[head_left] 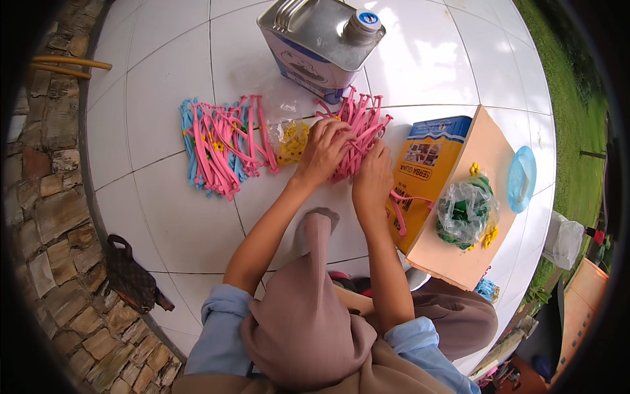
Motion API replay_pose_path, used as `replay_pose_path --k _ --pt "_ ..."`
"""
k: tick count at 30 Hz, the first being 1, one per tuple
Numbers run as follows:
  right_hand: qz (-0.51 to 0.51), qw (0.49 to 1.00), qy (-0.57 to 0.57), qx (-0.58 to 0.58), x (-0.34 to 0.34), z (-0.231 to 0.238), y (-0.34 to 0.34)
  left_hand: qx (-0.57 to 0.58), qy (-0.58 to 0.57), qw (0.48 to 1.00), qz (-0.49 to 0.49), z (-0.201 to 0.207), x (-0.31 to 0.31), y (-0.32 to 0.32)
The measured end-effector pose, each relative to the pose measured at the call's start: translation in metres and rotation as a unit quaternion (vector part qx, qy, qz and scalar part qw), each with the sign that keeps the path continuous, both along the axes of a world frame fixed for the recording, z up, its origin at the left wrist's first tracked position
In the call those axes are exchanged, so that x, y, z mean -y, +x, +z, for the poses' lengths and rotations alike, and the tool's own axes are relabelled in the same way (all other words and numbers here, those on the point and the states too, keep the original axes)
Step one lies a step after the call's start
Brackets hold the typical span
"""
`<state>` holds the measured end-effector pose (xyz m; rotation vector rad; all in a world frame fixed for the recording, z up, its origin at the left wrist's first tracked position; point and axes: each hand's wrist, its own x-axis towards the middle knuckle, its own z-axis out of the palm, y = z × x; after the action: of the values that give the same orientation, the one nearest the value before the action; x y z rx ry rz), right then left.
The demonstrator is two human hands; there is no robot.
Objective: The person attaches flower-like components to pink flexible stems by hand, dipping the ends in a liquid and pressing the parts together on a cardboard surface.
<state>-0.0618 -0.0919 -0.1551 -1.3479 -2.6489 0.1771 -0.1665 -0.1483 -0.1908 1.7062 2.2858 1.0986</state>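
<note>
Left hand (pixel 324 150) and right hand (pixel 374 176) curled, pinch unclear, seemingly sorting slim pink plastic strips (pixel 363 118); separating one next needed finesse

The floor (pixel 177 226) is white, ruled into squares by dark lines. Towards its far edge, the tin (pixel 315 49) is silver on top with white and blue sides and a blue-and-white cap (pixel 369 20). One pile of straps (pixel 362 125) is pink; the other pile (pixel 220 154) mixes pink with light blue, dotted yellow. The bagged pieces (pixel 292 143) are yellow. Near the right edge, the container (pixel 420 161) is yellow with a blue band, the board (pixel 453 262) tan, the bagged bits (pixel 464 217) green. By the left edge, the pouch (pixel 130 272) is checked dark brown.
</note>
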Motion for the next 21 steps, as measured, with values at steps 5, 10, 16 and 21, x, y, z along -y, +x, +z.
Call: replay_pose_path --k 5,10,16,21 --pt "0.037 0.941 -0.139 -0.305 0.015 0.093 -0.031 0.066 0.174 0.982 0.031 0.071 0.016 -0.017" --pt "0.111 0.814 -0.369 -0.435 0.050 0.108 -0.082 0.240 0.225 0.928 0.174 0.101 0.074 -0.036" --pt "0.210 0.793 -0.470 -0.328 0.082 0.031 -0.157 0.265 0.139 0.890 0.344 0.052 0.132 -0.083" --pt "0.267 0.850 -0.353 -0.288 0.080 -0.018 -0.169 0.135 0.098 0.899 0.405 0.044 0.132 -0.091"
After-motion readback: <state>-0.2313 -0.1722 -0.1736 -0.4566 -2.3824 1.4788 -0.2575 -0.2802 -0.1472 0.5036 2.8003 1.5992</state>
